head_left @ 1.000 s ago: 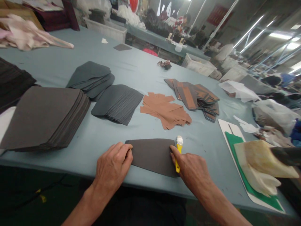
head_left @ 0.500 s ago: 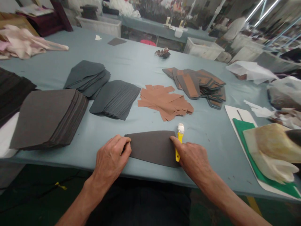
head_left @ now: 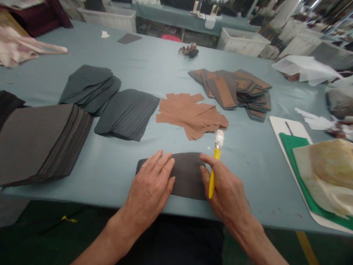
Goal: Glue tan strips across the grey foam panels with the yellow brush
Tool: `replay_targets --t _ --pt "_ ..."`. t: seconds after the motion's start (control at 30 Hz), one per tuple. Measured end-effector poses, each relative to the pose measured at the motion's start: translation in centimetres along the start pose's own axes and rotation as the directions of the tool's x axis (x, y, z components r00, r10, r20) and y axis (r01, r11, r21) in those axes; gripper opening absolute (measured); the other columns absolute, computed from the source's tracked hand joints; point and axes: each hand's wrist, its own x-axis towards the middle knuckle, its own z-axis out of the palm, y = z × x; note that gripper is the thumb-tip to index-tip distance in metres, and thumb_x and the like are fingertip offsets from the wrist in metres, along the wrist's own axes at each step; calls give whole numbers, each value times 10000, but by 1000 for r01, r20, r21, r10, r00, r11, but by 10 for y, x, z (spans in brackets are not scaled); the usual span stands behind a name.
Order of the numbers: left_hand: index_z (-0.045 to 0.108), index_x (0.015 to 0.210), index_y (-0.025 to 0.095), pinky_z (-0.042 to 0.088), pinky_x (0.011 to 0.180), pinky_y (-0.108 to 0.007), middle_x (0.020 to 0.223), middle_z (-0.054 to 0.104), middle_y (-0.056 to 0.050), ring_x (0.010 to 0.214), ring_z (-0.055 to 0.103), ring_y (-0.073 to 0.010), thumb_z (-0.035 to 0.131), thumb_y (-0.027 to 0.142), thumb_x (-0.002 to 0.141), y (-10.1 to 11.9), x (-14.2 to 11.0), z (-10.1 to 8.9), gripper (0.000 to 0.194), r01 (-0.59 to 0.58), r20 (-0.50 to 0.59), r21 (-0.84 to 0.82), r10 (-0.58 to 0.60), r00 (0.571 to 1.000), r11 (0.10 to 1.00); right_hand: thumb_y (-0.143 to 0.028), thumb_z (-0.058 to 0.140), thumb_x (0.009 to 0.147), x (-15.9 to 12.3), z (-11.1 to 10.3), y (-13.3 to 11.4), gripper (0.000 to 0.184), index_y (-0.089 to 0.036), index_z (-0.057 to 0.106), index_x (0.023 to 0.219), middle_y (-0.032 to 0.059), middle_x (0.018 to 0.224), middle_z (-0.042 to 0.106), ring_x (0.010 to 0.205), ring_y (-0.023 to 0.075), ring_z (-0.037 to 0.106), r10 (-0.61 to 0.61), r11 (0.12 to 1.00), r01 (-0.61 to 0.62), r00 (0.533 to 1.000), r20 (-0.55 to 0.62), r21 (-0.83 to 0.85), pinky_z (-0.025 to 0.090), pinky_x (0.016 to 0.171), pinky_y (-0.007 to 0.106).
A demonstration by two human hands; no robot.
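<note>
Blue-green tabletop, far left: one pale pink cloth with a narrow trailing end, a maroon item behind it, one small white scrap to the right. Far edge, middle: one crumpled brown-and-dark bundle; beyond the table, a left white crate, a right white crate, and a bright pink object between them. Right side: one rumpled white sheet.

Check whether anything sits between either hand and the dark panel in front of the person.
Nothing visible does. The left hand lies over the left part of the dark panel. The right hand holds a yellow brush, yet its thumb and forefinger tips reach the panel's right end.
</note>
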Motion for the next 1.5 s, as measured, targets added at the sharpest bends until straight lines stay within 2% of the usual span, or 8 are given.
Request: replay_targets --t 0.13,0.3,0.67,0.9,1.1,1.33,1.43,1.5 --pt "506 1502 70 470 1209 -515 1604 532 -166 1505 480 -354 470 236 1040 3 7 19 492 -57 103 44 52 993 997 -185 515 1054 0 24 -10 232 -168 585 1274 190 1406 690 1305 252 676 -61 989 60 998 4 135 579 1062 422" --pt "487 1529 55 464 1212 -536 1611 522 -172 1511 471 -366 447 249 1040 4 5 34 528 -38 134 59 30 991 997 -159 556 1018 -2 40 -7 245 -177 567 1263 200 1439 659 1353 288 628 -99 982 89 994 53 166 562 1086 492" --pt "490 1543 68 439 1224 -501 1632 503 -143 1511 473 -337 407 288 1073 5 4 34 526 -30 145 64 20 989 998 -170 550 1014 -8 47 0 274 -199 553 1286 189 1544 571 1425 298 534 -49 994 37 992 119 99 500 1137 549" --pt "526 1516 79 436 1215 -480 1612 533 -124 1493 495 -324 382 310 1087 6 5 29 508 -25 134 94 12 991 995 -324 570 1034 -13 42 11 274 -191 539 1272 234 1521 581 1375 345 574 -61 998 59 990 125 18 499 1103 573" --pt "521 1521 92 431 1218 -482 1619 527 -118 1503 482 -327 396 301 1081 6 6 28 503 -18 153 100 3 988 995 -315 541 1056 -18 34 24 250 -186 537 1270 217 1559 555 1439 301 534 -71 997 75 985 160 -14 441 1156 519" --pt "472 1565 107 396 1257 -479 1662 470 -106 1543 429 -318 397 328 1085 7 5 28 534 2 187 82 -17 982 997 -398 495 1087 -25 20 53 294 -182 553 1279 210 1495 622 1379 326 595 -81 983 107 982 169 -151 395 1172 566" --pt "469 1565 105 376 1268 -479 1662 470 -115 1548 423 -319 387 357 1094 7 5 29 540 4 192 71 -18 981 997 -369 512 1085 -23 7 52 299 -158 555 1292 236 1490 617 1463 332 519 -79 982 95 992 102 -166 363 1199 575" --pt "468 1563 103 366 1270 -481 1661 471 -119 1549 421 -323 381 375 1101 7 4 31 544 7 186 71 -20 982 997 -309 545 1068 -18 4 39 287 -160 543 1314 234 1524 586 1523 300 450 -78 993 84 994 71 -79 365 1214 552"
